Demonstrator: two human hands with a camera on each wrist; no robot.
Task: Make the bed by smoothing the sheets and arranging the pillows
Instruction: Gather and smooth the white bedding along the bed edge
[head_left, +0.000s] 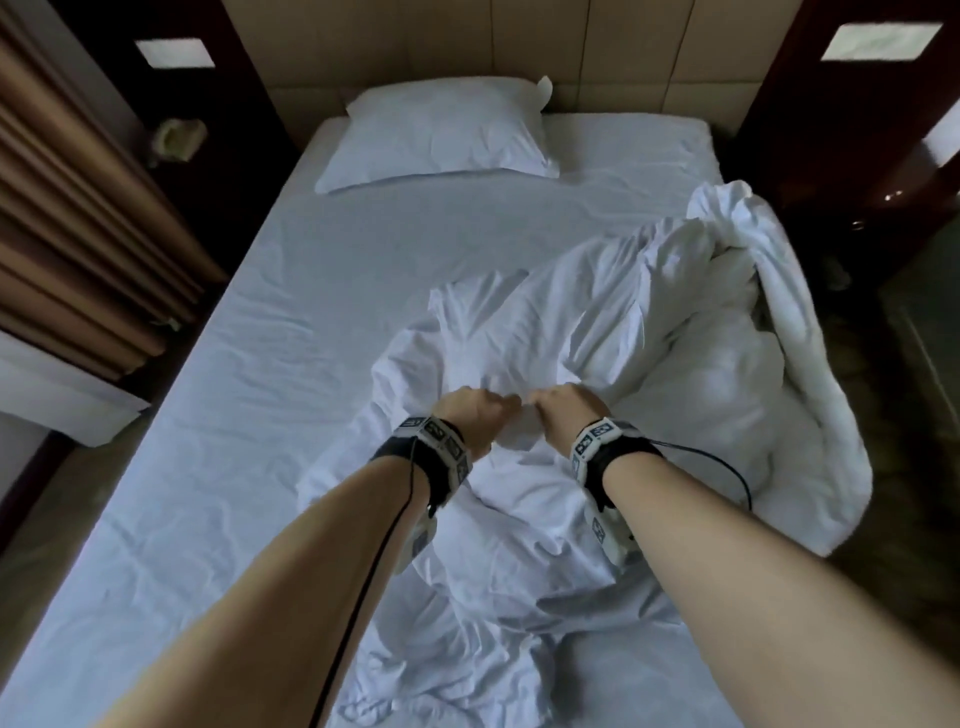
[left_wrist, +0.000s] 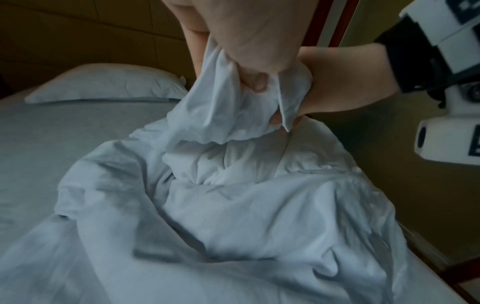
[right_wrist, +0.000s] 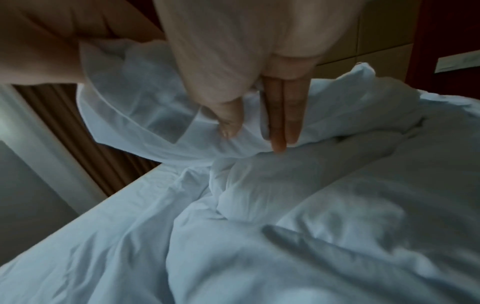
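Note:
A crumpled white duvet (head_left: 649, 322) lies heaped on the right half of the bed and spills over its right edge. My left hand (head_left: 488, 408) and right hand (head_left: 553, 410) are close together over the middle of the bed, both gripping a bunched fold of the duvet's edge. In the left wrist view my left hand (left_wrist: 241, 61) clutches the duvet (left_wrist: 233, 205), with the right hand (left_wrist: 345, 82) beside it. My right hand (right_wrist: 253, 131) pinches the cloth between thumb and fingers. One white pillow (head_left: 441, 135) lies at the head on the left. The wrinkled fitted sheet (head_left: 260, 364) is bare on the left.
A padded beige headboard (head_left: 519, 52) backs the bed. Brown curtains (head_left: 78, 234) hang along the left side, with a dark nightstand and a phone (head_left: 179, 137) beyond them. Dark wooden furniture (head_left: 857, 156) and floor (head_left: 909, 415) lie to the right.

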